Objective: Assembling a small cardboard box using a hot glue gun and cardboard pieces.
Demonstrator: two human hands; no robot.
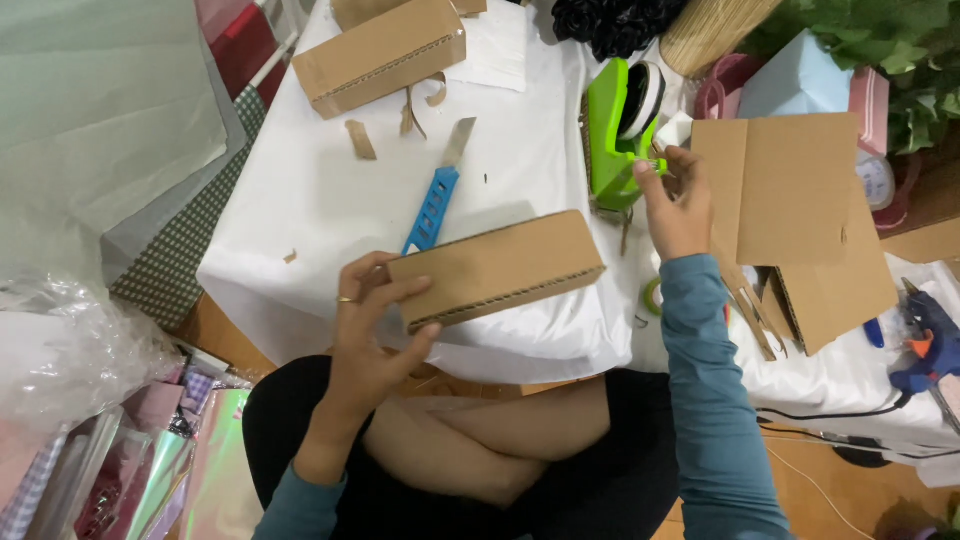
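Gripping a cardboard slab, left hand; right hand fingers pinch tape at green dispenser.

- I'm holding a cardboard piece in my left hand, over the table's near edge.
- A utility knife is lying just behind it.
- My right hand is touching the tape dispenser, left of flat cardboard sheets.

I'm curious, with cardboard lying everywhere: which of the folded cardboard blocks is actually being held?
The near cardboard block, gripped at its end by the left hand above the table's front edge. The other block lies untouched at the far side of the white table.
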